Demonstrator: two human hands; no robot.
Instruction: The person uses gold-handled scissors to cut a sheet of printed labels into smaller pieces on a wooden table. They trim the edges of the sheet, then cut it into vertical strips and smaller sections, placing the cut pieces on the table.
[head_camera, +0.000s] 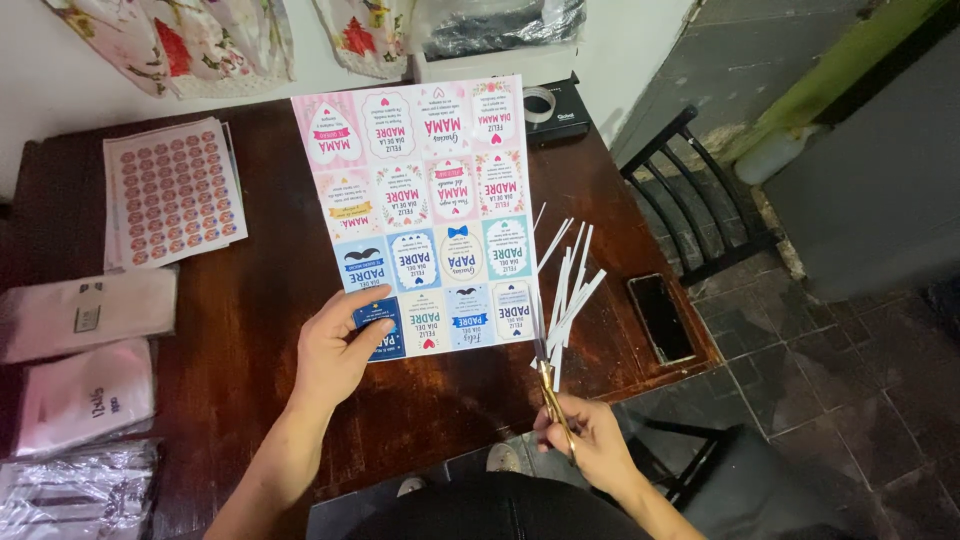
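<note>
A printed label sheet (425, 215) w/ pink and blue tags is held over the dark wooden table (270, 300), centre frame. Its near-left corner is pinched by the left hand (340, 345), thumb on top, fingers curled under. Gold-handled scissors (548, 385) are gripped by the right hand (590, 440), closed round the handles, at approx 5 o'clock of the sheet; blades are at the sheet's bottom-right edge. White cut strips (568, 285) are fanned at 3 o'clock. A black phone (662, 318) lies further right, near the table edge. A sticker sheet (172, 190) w/ round dots lies at 9 o'clock, well apart.
</note>
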